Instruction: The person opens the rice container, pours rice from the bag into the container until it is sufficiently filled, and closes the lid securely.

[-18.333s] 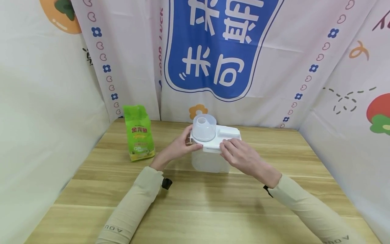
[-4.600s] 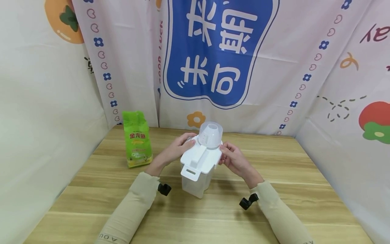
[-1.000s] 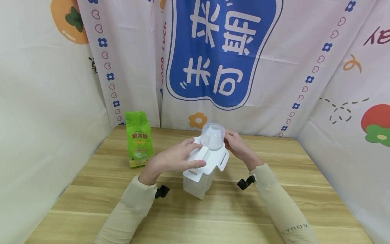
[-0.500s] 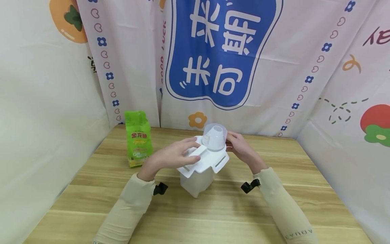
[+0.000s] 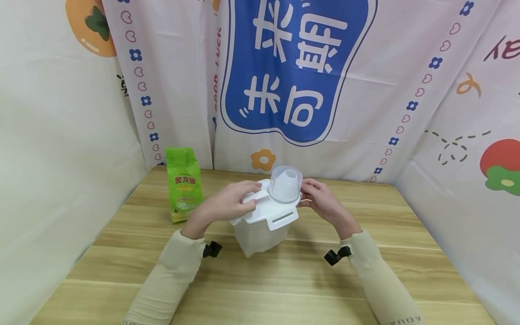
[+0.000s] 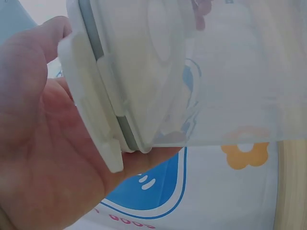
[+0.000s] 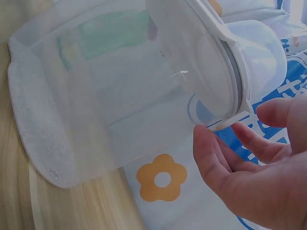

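Observation:
A translucent plastic storage container (image 5: 260, 237) stands on the table, its white lid (image 5: 264, 210) fitted on top. On the lid's far end sits a clear measuring cup (image 5: 284, 185), upside down. My left hand (image 5: 229, 201) grips the lid's left end, thumb in front and fingers over the far side. At the opposite end, my right hand (image 5: 322, 203) holds a side latch (image 7: 232, 120) between curled fingertips and thumb. Another latch (image 5: 282, 219) sticks out, swung up, toward the front. Through the clear wall, the container's bottom (image 7: 43, 120) looks whitish and speckled.
A green printed bag (image 5: 184, 185) stands upright at the back left of the wooden table (image 5: 345, 293). Behind it hangs a printed cloth (image 5: 357, 113), with cloth side walls left and right.
Over the last second both hands have turned the container clockwise, seen from above. Its front latch now faces forward and the left end of the lid has moved left. The bag stays put.

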A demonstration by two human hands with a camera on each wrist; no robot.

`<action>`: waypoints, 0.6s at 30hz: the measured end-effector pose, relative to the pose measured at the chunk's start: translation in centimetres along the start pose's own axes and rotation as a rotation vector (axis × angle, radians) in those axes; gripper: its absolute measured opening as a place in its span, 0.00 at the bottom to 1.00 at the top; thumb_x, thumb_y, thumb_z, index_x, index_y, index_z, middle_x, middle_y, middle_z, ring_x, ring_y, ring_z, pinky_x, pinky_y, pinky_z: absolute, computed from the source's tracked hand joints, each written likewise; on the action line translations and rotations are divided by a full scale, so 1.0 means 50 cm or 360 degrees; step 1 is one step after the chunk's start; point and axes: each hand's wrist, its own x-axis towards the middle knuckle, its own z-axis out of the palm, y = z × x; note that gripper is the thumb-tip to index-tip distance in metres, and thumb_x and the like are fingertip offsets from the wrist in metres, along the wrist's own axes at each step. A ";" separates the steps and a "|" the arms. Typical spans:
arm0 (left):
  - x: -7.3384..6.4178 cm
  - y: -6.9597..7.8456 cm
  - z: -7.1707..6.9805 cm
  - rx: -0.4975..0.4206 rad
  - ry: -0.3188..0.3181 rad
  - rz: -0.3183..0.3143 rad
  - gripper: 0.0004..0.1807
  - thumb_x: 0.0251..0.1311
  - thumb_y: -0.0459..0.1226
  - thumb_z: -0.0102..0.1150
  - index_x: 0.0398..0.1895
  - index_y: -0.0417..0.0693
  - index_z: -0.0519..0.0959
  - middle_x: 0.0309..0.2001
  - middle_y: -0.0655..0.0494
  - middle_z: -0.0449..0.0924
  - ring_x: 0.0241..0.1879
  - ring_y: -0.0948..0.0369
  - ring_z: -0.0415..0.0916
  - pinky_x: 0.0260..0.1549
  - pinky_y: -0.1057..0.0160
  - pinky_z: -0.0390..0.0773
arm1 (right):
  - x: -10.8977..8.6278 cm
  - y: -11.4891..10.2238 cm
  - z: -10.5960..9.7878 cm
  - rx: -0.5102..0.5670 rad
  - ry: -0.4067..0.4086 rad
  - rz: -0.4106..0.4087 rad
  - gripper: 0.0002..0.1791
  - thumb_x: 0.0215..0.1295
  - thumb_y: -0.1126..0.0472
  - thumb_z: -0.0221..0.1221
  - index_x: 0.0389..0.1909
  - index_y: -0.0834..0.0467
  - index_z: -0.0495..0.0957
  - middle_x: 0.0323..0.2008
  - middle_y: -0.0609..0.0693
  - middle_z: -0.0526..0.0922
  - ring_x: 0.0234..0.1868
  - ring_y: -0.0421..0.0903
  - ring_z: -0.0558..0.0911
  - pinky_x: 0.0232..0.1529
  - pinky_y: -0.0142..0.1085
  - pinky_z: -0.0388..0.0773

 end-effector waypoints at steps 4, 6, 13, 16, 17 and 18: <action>0.001 -0.003 0.000 -0.0014 0.0015 -0.0029 0.27 0.62 0.38 0.52 0.64 0.38 0.73 0.69 0.44 0.69 0.69 0.46 0.66 0.67 0.45 0.69 | -0.008 0.005 -0.001 0.0078 -0.0019 -0.0024 0.11 0.75 0.56 0.51 0.49 0.56 0.76 0.35 0.47 0.81 0.34 0.41 0.82 0.41 0.37 0.85; 0.000 -0.003 -0.001 0.0000 0.0041 -0.0032 0.27 0.61 0.37 0.52 0.64 0.37 0.72 0.68 0.42 0.70 0.69 0.45 0.66 0.67 0.45 0.69 | -0.011 0.007 0.000 0.0115 -0.0040 -0.0036 0.10 0.75 0.56 0.52 0.49 0.56 0.76 0.36 0.47 0.82 0.34 0.42 0.83 0.40 0.36 0.85; 0.000 -0.005 -0.003 0.0058 0.0142 -0.0026 0.25 0.62 0.32 0.50 0.63 0.36 0.73 0.66 0.40 0.72 0.68 0.45 0.68 0.67 0.46 0.69 | -0.020 0.011 0.007 0.0197 -0.0096 -0.0031 0.10 0.75 0.59 0.51 0.52 0.58 0.72 0.39 0.49 0.82 0.34 0.44 0.83 0.40 0.36 0.85; 0.000 -0.009 0.000 0.0089 0.0182 -0.0003 0.24 0.62 0.30 0.48 0.63 0.37 0.74 0.65 0.40 0.73 0.66 0.45 0.70 0.65 0.46 0.72 | -0.026 0.012 0.011 0.0207 -0.0124 -0.0003 0.14 0.75 0.60 0.50 0.57 0.58 0.69 0.38 0.49 0.82 0.34 0.43 0.82 0.40 0.36 0.85; 0.000 -0.011 0.000 0.0094 0.0199 0.0006 0.24 0.62 0.29 0.47 0.62 0.37 0.75 0.64 0.40 0.73 0.65 0.45 0.70 0.64 0.46 0.72 | -0.028 0.012 0.011 0.0212 -0.0139 0.0005 0.15 0.76 0.60 0.49 0.59 0.58 0.68 0.38 0.48 0.82 0.34 0.43 0.82 0.39 0.36 0.85; 0.000 -0.012 0.001 0.0105 0.0218 0.0015 0.24 0.62 0.28 0.46 0.62 0.38 0.75 0.64 0.40 0.74 0.65 0.45 0.71 0.63 0.46 0.73 | -0.030 0.013 0.012 0.0216 -0.0155 0.0011 0.16 0.76 0.60 0.49 0.60 0.58 0.67 0.37 0.48 0.82 0.33 0.43 0.82 0.39 0.36 0.85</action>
